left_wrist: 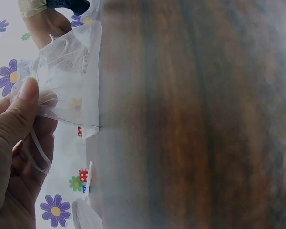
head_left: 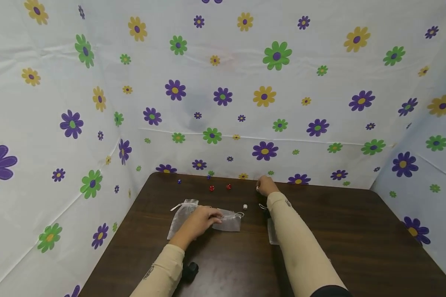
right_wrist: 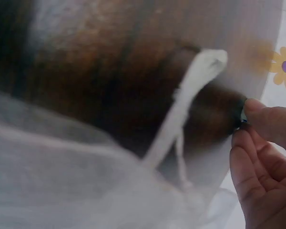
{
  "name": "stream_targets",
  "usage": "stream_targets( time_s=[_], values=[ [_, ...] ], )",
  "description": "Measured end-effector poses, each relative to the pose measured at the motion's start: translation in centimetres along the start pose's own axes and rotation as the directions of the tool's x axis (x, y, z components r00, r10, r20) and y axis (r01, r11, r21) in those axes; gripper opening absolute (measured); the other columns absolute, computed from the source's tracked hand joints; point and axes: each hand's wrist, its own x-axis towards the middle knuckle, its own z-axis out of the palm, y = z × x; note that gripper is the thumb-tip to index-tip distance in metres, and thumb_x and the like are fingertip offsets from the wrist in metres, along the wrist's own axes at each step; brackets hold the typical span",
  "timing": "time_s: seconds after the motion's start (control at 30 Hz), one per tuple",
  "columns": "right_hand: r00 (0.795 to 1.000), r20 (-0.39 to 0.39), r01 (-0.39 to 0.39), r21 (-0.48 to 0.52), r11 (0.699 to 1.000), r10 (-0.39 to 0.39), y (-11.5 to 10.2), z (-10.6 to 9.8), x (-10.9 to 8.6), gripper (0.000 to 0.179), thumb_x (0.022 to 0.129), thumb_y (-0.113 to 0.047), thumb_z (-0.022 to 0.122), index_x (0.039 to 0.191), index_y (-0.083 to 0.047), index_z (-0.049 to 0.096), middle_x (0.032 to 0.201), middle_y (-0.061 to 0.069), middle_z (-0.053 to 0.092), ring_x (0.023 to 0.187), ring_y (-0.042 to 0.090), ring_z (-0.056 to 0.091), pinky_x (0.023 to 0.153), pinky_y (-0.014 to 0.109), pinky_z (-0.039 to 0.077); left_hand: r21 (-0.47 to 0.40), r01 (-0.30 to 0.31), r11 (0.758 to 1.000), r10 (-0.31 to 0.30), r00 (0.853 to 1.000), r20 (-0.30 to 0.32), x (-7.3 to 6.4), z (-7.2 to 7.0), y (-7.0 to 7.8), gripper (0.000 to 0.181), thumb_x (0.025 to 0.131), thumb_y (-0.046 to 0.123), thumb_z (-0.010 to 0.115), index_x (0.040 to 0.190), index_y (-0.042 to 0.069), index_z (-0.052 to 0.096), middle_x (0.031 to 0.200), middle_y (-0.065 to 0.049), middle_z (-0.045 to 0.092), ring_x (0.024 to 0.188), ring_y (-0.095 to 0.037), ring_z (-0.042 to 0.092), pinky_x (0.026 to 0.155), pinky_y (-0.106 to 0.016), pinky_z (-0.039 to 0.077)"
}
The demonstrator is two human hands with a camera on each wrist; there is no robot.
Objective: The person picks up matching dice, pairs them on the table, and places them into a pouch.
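My left hand (head_left: 204, 218) pinches a sheer white drawstring pouch (head_left: 229, 222) between thumb and fingers. In the left wrist view the same pouch (left_wrist: 69, 71) stands up from the tabletop, its cord loop dangling over the fingers. Near the table's far edge, my right hand (head_left: 267, 185) pinches a small white die (head_left: 257, 188); the right wrist view shows the fingertips (right_wrist: 251, 106) together, the die mostly hidden. Another white die (head_left: 245, 207) lies just beyond the held pouch. A second sheer pouch (head_left: 176, 222) lies beside my left hand, and a third (head_left: 272, 233) partly under my right forearm.
Two red dice, one left (head_left: 212, 188) and one right (head_left: 228, 186), lie toward the back of the dark wooden table (head_left: 238, 264). Two blue dice (head_left: 179, 181) sit further left and back. A flower-print cloth (head_left: 226, 74) hangs behind and beside the table.
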Motion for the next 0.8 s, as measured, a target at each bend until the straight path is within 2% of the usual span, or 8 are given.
stream_targets(
  time_s=[0.2,0.43,0.6,0.8],
  values=[
    [1.000,-0.022,0.021,0.002,1.000,-0.021,0.3,-0.3,-0.7,0.006,0.089,0.002,0.071,0.092,0.005,0.074,0.094,0.017,0.073,0.092,0.034,0.068,0.088,0.048,0.054,-0.004,-0.030,1.000,0.030,0.999,-0.018,0.2,-0.1,0.5,0.013,0.087,0.014,0.078,0.099,0.010,0.078,0.091,0.000,0.076,0.078,-0.006,0.067,0.069,-0.024,0.055],
    [0.998,-0.008,0.068,0.004,0.998,-0.068,-0.3,-0.9,-1.4,0.006,0.089,0.001,0.070,0.090,0.004,0.075,0.090,0.015,0.073,0.084,0.030,0.066,0.081,0.045,0.055,-0.069,0.011,0.998,-0.013,1.000,-0.020,0.0,-0.4,0.4,0.013,0.088,0.013,0.077,0.100,0.010,0.078,0.093,-0.001,0.076,0.075,-0.004,0.065,0.067,-0.023,0.054],
    [0.994,-0.020,0.107,0.000,0.994,-0.107,-0.7,-1.9,-1.9,0.009,0.091,0.000,0.068,0.090,0.003,0.076,0.090,0.014,0.073,0.082,0.027,0.065,0.081,0.044,0.055,-0.063,0.013,0.998,-0.015,1.000,-0.024,-0.1,-0.4,0.4,0.014,0.088,0.013,0.077,0.101,0.011,0.079,0.093,0.000,0.076,0.074,-0.003,0.064,0.066,-0.024,0.054],
    [0.990,-0.030,0.136,0.051,0.989,-0.135,-1.7,-2.9,-3.3,0.007,0.092,0.000,0.070,0.091,0.004,0.076,0.087,0.013,0.072,0.079,0.025,0.063,0.079,0.043,0.055,-0.048,0.015,0.999,-0.016,1.000,-0.020,-0.2,0.0,0.7,0.015,0.086,0.012,0.078,0.102,0.010,0.079,0.092,-0.001,0.077,0.074,-0.004,0.066,0.065,-0.024,0.054]
  ],
)
